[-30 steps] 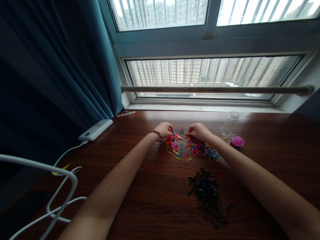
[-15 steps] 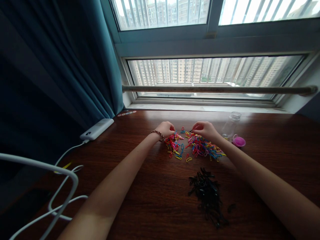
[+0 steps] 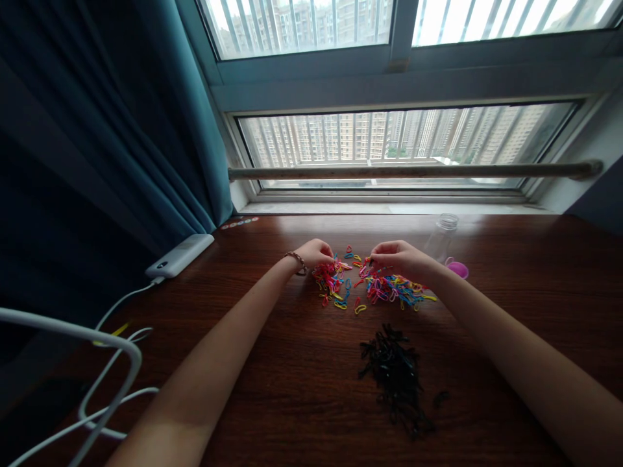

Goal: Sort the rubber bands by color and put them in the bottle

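Head view. Nearest, well to the left of and nearer than both sets of fingers: looped white cables (image 3: 117,342) with a yellow strip (image 3: 119,330) alongside. On the near side of the right fingers, well apart from them: a heap of black pieces (image 3: 393,375), with a stray black piece (image 3: 440,398) just beside, to the right.

Farther out, just on the near side of the right fingers and extending right: a larger pile of coloured loops (image 3: 392,289), spread on the brown tabletop (image 3: 292,363). At and below the left fingers: a smaller pile of coloured loops (image 3: 329,277). Between the two piles: scattered single loops in red, yellow and blue.

Left hand (image 3: 314,252), wearing a braided bracelet (image 3: 298,262): fingers narrow, tips together, touching the smaller pile; contents of the pinch cannot be told. Right hand (image 3: 400,259): fingers narrow, pinching a small dark piece (image 3: 371,262) at the left edge of the larger pile.

Right of the right fingers, partly hidden by the forearm: a pink lid (image 3: 458,268), and just behind, a clear jar (image 3: 440,237). Left of the left fingers, well apart: a white power bank (image 3: 180,255), cable plugged in. Beyond both sets of fingers: a horizontal rail (image 3: 413,172) across a window (image 3: 341,137).
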The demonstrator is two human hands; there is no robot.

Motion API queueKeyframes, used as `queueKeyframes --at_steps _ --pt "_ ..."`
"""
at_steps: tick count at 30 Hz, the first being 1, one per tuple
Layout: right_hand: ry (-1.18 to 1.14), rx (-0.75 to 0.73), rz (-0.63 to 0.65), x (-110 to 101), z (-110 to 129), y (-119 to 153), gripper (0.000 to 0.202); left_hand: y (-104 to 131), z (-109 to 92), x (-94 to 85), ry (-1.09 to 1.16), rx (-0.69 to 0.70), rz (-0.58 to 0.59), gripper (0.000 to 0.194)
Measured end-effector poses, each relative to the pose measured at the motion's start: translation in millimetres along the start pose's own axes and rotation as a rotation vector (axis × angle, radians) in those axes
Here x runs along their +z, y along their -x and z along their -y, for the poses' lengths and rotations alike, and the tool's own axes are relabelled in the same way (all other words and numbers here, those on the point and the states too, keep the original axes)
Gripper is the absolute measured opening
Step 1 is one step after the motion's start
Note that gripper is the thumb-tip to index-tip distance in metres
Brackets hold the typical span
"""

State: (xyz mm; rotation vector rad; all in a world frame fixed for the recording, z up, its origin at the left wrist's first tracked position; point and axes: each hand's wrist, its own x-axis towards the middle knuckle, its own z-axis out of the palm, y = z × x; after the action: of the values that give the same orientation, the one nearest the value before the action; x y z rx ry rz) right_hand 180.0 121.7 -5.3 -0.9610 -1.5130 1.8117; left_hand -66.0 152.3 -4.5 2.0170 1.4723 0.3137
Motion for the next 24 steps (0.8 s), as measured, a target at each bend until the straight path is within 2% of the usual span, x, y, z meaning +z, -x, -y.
queueKeyframes --at_steps 4,8,11,14,16,19,20,22,24 --pt "0.010 0.033 0.062 -0.3 7.5 6.8 0.022 0.8 -1.7 -4.2 0.096 0.010 0.010 0.022" --pt "0.117 0.048 0.118 -1.7 14.5 10.9 0.023 3.3 -6.0 -7.5 0.178 0.001 0.037 0.025" --pt "0.202 0.062 0.203 -3.6 21.2 14.9 0.027 5.7 -10.2 -8.3 0.239 0.025 0.060 0.024" --pt "0.303 0.110 0.306 -2.3 30.6 22.4 0.022 8.4 -14.6 -7.4 0.317 0.064 0.092 0.023" --pt "0.356 0.199 0.443 2.7 37.4 29.7 0.022 10.6 -18.1 -6.2 0.378 0.094 0.137 0.022" --pt "0.398 0.434 0.716 15.7 45.4 41.3 0.033 14.6 -25.8 -3.0 0.416 0.122 0.225 0.023" --pt "0.402 0.498 0.773 20.1 47.2 44.6 0.038 16.2 -29.4 -1.2 0.409 0.129 0.253 0.022" --pt "0.414 0.557 0.805 26.5 50.4 49.3 0.045 19.9 -38.3 4.1 0.380 0.154 0.317 0.020" --pt "0.423 0.530 0.754 27.4 53.8 51.9 0.046 24.8 -49.5 12.6 0.341 0.197 0.394 0.017"
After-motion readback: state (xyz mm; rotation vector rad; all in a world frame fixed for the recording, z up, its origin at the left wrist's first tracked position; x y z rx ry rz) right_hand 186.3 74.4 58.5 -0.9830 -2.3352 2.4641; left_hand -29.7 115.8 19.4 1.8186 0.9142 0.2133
